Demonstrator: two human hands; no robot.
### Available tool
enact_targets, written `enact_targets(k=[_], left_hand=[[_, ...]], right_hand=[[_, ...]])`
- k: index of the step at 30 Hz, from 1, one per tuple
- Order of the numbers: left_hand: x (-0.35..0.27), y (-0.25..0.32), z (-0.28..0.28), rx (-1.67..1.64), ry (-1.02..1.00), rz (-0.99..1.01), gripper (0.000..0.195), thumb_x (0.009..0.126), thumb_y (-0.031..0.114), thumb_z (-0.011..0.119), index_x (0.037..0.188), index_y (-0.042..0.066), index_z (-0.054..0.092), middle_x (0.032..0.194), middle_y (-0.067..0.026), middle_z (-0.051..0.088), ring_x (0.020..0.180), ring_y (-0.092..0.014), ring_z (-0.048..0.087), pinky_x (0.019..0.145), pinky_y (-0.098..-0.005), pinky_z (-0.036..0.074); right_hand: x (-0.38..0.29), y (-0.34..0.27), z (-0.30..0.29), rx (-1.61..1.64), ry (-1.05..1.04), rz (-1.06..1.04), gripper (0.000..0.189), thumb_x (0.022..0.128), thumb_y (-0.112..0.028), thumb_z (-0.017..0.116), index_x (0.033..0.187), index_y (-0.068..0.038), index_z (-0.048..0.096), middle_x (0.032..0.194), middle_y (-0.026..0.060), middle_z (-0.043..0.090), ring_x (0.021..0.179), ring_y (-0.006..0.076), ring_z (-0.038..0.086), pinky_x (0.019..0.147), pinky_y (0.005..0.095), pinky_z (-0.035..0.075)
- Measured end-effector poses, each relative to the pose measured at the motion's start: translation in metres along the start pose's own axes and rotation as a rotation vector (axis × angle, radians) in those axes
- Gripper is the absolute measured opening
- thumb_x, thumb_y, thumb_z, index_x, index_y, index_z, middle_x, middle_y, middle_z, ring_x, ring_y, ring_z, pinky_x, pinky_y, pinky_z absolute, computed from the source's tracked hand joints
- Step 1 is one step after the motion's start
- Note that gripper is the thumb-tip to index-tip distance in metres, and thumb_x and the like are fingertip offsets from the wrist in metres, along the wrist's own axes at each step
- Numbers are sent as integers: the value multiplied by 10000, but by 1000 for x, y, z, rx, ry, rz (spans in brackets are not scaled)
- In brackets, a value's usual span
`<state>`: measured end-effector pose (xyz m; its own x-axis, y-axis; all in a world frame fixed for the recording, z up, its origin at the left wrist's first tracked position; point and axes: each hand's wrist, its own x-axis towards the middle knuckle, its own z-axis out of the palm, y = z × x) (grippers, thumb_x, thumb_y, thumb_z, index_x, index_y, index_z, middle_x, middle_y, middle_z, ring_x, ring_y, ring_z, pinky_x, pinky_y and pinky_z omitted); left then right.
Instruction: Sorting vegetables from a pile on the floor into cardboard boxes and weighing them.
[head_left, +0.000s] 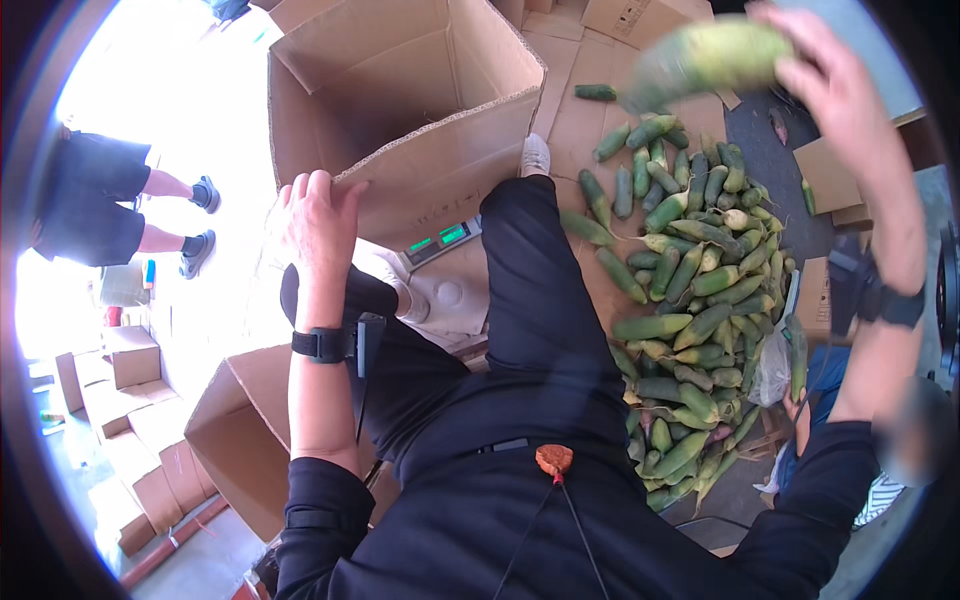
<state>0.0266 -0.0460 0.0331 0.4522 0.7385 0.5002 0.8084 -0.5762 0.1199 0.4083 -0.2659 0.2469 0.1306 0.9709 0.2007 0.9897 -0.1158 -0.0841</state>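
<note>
In my raised right hand (840, 90) is a large green radish (709, 64), blurred by motion, held by its pale end. It is above the upper right of the pile of green radishes (697, 285). My left hand (319, 217) grips the near left corner of a tall, open cardboard box (442, 165), with the fingers over its rim. The visible part of the box's inside shows bare cardboard walls; its floor is mostly hidden. Under the near side of the box, a digital scale (442, 241) shows lit green displays.
A second open cardboard box (240, 442) stands by my left leg. Another person (97, 199) stands at the left. Further boxes (142, 435) lie at the lower left. Flattened cardboard (559, 67) covers the floor under the radishes. Someone else's hand (799, 420) shows right of the pile.
</note>
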Motion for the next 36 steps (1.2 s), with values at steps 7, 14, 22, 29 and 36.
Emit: enact_targets(k=[7, 14, 22, 29, 36], left_hand=[[2, 0, -1, 3, 10, 21, 337, 724, 304, 712, 750, 33, 512, 828, -117, 552, 861, -323, 513, 726, -425, 420], [-1, -5, 2, 32, -41, 4, 361, 733, 338, 709, 762, 34, 517, 848, -115, 560, 885, -324, 520, 735, -432, 425], [4, -5, 12, 58, 34, 36, 402, 736, 428, 689, 819, 55, 563, 892, -107, 588, 898, -315, 548, 738, -426, 445], [10, -8, 18, 128, 6, 24, 452, 730, 452, 688, 857, 30, 588, 938, -120, 611, 927, -320, 556, 770, -423, 435], [2, -17, 23, 162, 41, 77, 453, 713, 428, 717, 848, 12, 598, 898, -135, 633, 870, -326, 583, 750, -425, 455]], right_hand=[[97, -106, 6, 356, 146, -251, 305, 749, -33, 546, 1033, 66, 597, 823, 127, 636, 695, 213, 597, 658, 296, 491], [180, -130, 178, 25, 105, -376, 166, 684, -38, 565, 813, -20, 669, 797, 187, 640, 813, 330, 628, 751, 379, 503], [120, -112, 179, 330, 283, -141, 127, 742, -98, 582, 807, -36, 671, 849, 185, 647, 757, 345, 634, 724, 401, 505], [4, -2, 229, 406, 92, 42, 250, 817, -163, 577, 1021, -27, 622, 905, 139, 664, 846, 263, 640, 759, 351, 495], [-159, 22, 331, 668, -255, 647, 206, 796, -91, 601, 980, -1, 620, 923, 134, 655, 860, 216, 622, 777, 322, 480]])
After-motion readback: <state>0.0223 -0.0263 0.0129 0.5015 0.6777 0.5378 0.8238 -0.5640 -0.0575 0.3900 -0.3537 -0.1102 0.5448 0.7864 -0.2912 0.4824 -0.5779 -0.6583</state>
